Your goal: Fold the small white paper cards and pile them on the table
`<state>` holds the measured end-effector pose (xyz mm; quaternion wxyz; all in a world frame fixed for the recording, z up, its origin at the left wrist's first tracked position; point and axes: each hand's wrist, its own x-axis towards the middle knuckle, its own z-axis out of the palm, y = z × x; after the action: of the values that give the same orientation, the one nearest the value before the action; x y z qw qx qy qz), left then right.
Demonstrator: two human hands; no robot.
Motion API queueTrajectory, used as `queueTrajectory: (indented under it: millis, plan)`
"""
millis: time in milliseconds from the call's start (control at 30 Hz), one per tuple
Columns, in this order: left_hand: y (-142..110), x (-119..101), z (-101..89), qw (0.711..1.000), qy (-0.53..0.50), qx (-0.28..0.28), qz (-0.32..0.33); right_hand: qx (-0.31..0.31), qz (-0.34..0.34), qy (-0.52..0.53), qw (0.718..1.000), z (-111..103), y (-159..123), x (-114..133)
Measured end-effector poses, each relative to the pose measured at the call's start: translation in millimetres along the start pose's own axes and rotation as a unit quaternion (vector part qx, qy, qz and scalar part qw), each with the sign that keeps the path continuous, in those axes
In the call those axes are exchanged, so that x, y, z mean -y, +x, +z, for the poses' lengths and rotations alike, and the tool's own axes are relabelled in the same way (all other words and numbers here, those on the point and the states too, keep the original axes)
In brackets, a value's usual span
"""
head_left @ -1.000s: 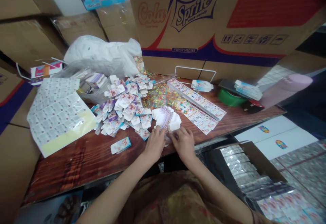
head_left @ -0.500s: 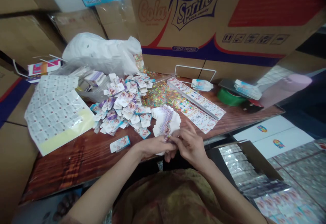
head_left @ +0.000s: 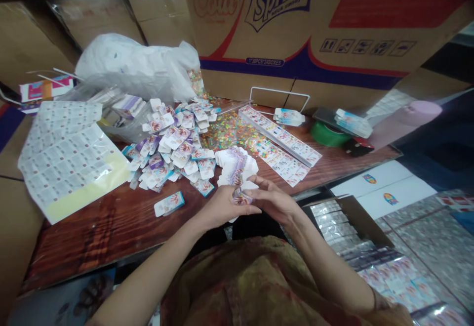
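Note:
Both hands meet at the table's front edge around a small printed carton (head_left: 241, 197). My left hand (head_left: 222, 208) grips it from the left, with the thumb stretched along the near side. My right hand (head_left: 274, 200) pinches its right side between thumb and fingers. Just beyond them lies a fanned stack of flat white and purple cartons (head_left: 234, 160). To the left is a heap of small folded cartons (head_left: 177, 143), blue, purple and white. One single carton (head_left: 169, 203) lies apart, nearer the front edge.
Loose colourful beads (head_left: 225, 131) lie behind the stack, beside printed sticker strips (head_left: 283, 143). Label sheets (head_left: 74, 168) cover the left side. A green tape roll (head_left: 326, 134) and pink bottle (head_left: 407, 121) stand right. An open box of wrapped packs (head_left: 333, 222) is lower right; a large cardboard box (head_left: 296, 76) stands behind.
The camera view has shifted slightly. My right hand has turned and its fingers have spread around the far side; the small carton between my hands now shows more clearly.

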<state>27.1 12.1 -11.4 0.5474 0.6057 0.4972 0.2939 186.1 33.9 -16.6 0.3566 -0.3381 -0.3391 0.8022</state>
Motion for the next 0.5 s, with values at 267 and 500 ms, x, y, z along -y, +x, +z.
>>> queueTrajectory:
  millis: [267,500]
  plan:
    - [-3.7,5.9,8.6,0.98,-0.027,-0.164,0.105,-0.126,-0.146,-0.068,0.979,3.0,1.4,-13.1]
    - [-3.5,-1.0,3.2,0.972,0.07,-0.179,0.133,-0.127,-0.374,-0.346,0.851,6.1,-16.0,-15.2]
